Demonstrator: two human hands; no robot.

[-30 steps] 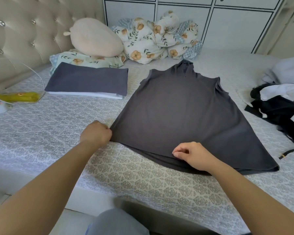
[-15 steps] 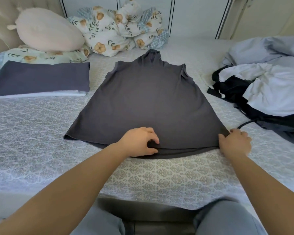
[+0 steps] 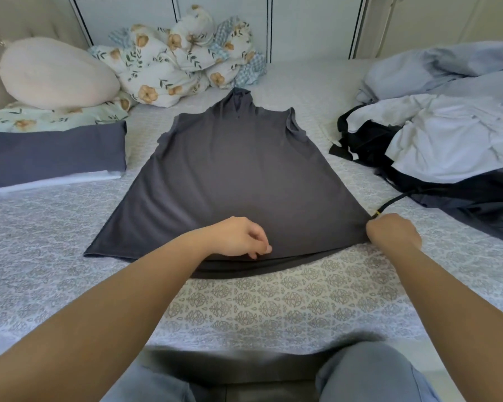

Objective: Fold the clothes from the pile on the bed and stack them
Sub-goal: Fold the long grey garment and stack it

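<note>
- Lay flat on the bed (image 3: 273, 309), roughly midway between its left and right edges: a dark grey sleeveless top (image 3: 238, 175), neck toward the far edge, hem toward the near edge.
- Rested on the hem near its middle: left hand (image 3: 235, 237), fingers curled and pinching the fabric (top layer, it seemed; lower layer showing as a darker strip beneath).
- Gripped the hem's right corner: right hand (image 3: 394, 232), fingers curled tight round the cloth, knuckles up.
- Well apart from each other, both hands, each on its own part of the same hem.
- Sat toward the bed's left edge: a folded stack (image 3: 53, 158), dark blue-grey piece on top, a white one beneath (only its edge visible).
- Heaped along the right edge: the unfolded pile (image 3: 447, 140), white, pale blue and black garments tangled together.
- Trailed from that pile toward the right hand: a thin black strap (image 3: 395, 200) with a small yellow mark at its end, just beside the knuckles (touching or not, cannot tell).
- Bunched at the far edge: a floral quilt (image 3: 180, 59), with a cream plush pillow (image 3: 55, 74) to its left.
- Showed at the bottom, in front of the near edge: grey-trousered knees (image 3: 369, 375).
</note>
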